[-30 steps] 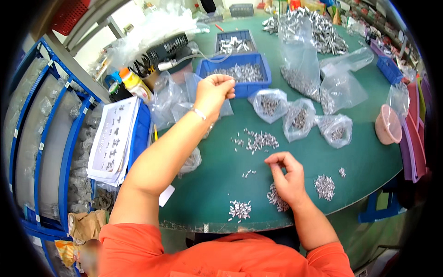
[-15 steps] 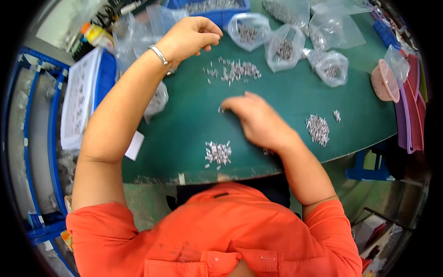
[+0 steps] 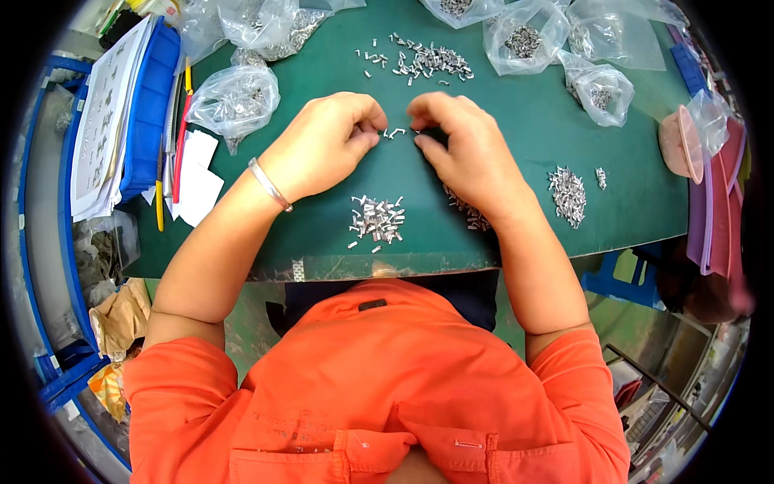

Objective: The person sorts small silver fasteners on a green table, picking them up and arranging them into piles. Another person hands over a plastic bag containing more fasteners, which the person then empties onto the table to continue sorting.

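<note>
Both my hands meet over the middle of the green table, with a few small silvery metal pieces (image 3: pixel 393 133) on the tabletop between them. My left hand (image 3: pixel 330 145), a metal bangle (image 3: pixel 269 185) at its wrist, has its fingers curled in and the thumb close to the index finger; whatever they pinch is hidden. Between the thumb and index finger of my right hand (image 3: pixel 468 149) a tiny metal piece shows. Nearer me lies a pile of metal pieces (image 3: pixel 376 219). Another pile (image 3: pixel 468 211) is partly covered by my right wrist.
Farther off is a spread of loose metal pieces (image 3: pixel 435 60). Open plastic bags of parts (image 3: pixel 524 40) line the back, and one bag (image 3: pixel 235 101) sits at left. Right of my arm are a pile (image 3: pixel 568 197), a small cluster (image 3: pixel 601 178) and a pink bowl (image 3: pixel 680 145). A blue bin (image 3: pixel 153 113) stands left.
My left hand has come down from the far bags to the middle of the table. My right hand has moved slightly away from me, and the two hands now face each other.
</note>
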{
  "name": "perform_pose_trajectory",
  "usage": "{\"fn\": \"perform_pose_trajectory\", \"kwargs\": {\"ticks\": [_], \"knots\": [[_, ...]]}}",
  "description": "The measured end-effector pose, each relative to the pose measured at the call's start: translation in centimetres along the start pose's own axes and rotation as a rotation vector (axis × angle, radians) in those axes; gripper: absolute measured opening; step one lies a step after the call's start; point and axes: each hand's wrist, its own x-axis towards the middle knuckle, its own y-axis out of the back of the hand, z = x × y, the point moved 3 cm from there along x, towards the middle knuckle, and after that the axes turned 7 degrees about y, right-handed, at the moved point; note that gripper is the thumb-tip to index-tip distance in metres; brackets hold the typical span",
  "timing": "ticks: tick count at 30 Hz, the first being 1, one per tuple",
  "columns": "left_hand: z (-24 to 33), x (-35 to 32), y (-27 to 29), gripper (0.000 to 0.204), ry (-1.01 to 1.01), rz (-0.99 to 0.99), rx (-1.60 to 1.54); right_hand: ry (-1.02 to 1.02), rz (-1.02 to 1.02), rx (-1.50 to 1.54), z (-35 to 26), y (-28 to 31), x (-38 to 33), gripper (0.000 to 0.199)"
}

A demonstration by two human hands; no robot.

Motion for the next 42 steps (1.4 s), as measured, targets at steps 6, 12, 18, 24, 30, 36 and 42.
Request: {"fn": "perform_pose_trajectory", "kwargs": {"ticks": [6, 12, 18, 24, 30, 36, 42], "knots": [[0.2, 0.1, -0.8, 0.013, -0.098, 0.083, 0.061, -0.075, 0.019, 0.094, 0.5, 1.0, -0.2, 0.017], [0.2, 1.4, -2.5, 0.012, -0.224, 0.161, 0.186, -0.144, 0.067, 0.056, 0.3, 2.4, -0.2, 0.015], [-0.4, 1.4, -1.4, 0.012, -0.209, 0.182, 0.08, -0.079, -0.02, 0.06, 0.3, 1.0, -0.2, 0.016], [-1.3, -2.2, 1.1, 0.009, -0.027, 0.175, 0.053, -0.037, -0.026, -0.032, -0.4, 1.0, -0.2, 0.017], [-2.1, -2.6, 0.4, 0.008, 0.03, 0.181, -0.003, -0.028, -0.022, 0.076, -1.6, 0.9, -0.2, 0.017], [-2.5, -2.6, 0.1, 0.008, 0.003, 0.217, -0.023, 0.027, -0.241, 0.271, -3.6, -0.1, -0.8, 0.014], [-2.8, -2.5, 0.1, 0.008, -0.001, 0.212, -0.055, 0.108, -0.051, -0.145, -1.7, -0.8, 1.3, 0.014]]}}
